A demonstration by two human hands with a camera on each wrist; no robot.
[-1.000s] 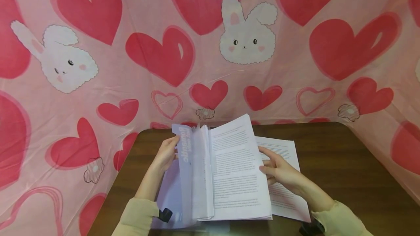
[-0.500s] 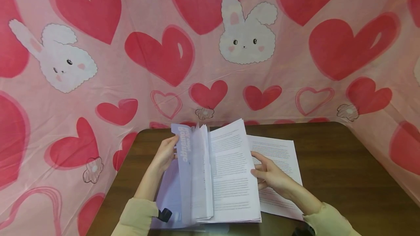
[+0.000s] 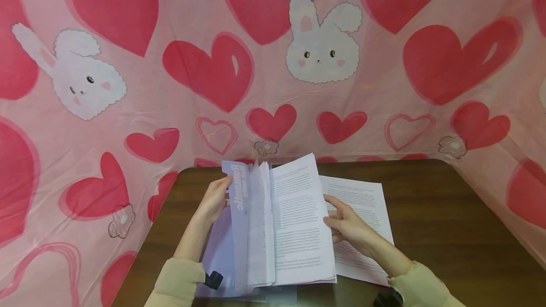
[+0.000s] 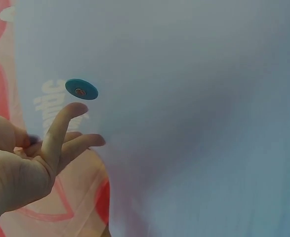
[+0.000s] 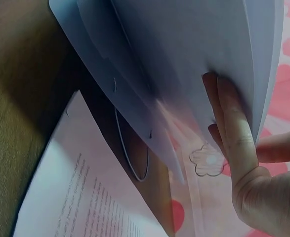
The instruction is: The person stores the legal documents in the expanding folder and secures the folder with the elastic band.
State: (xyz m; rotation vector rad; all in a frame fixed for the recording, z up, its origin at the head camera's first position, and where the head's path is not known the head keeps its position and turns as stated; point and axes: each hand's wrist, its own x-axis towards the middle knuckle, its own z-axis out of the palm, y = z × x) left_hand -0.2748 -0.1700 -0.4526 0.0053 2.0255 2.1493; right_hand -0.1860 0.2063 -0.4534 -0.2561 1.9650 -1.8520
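My left hand (image 3: 214, 200) pinches the edge of the purple folder's cover (image 3: 240, 250), which stands raised with pale lettering. In the left wrist view a teal round button (image 4: 80, 90) sits on that cover beside the fingers. Inside the folder is a stack of printed papers (image 3: 300, 231), partly under a clear sleeve. My right hand (image 3: 350, 224) grips the stack's right edge, thumb on one side and fingers on the other. In the right wrist view the fingers (image 5: 236, 131) lie along the back of the sheets, and a thin cord loop (image 5: 127, 165) hangs below.
A separate printed sheet (image 3: 362, 198) lies on the dark wooden table (image 3: 448, 231), partly behind the papers and right hand. The folder's lower part (image 3: 218, 255) rests on the table at left. A pink curtain with hearts and rabbits (image 3: 324, 56) hangs behind.
My right hand has moved left with the papers' edge, bringing the stack nearer the folder and showing more of the sheet behind. My left hand stays in nearly the same place.
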